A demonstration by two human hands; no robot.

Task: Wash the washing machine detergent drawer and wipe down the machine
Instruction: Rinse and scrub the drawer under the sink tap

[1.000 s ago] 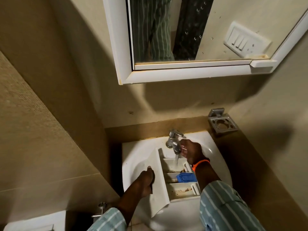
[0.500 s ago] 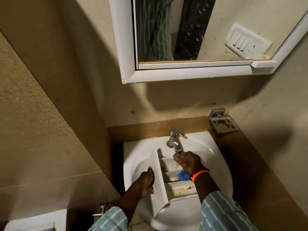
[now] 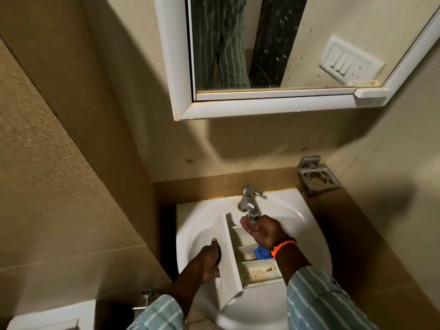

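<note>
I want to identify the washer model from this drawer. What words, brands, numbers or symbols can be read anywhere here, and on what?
No readable text anywhere.
Detergent drawer: no legible print on the front panel or compartments.
Blue insert: moulded marks, too small and blurred to read.
Tap: no visible brand.
Switch plate in the mirror: no readable labels.

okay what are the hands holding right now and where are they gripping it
The left hand grips the detergent drawer by its front panel. The right hand holds nothing, cupped under the tap.
</note>
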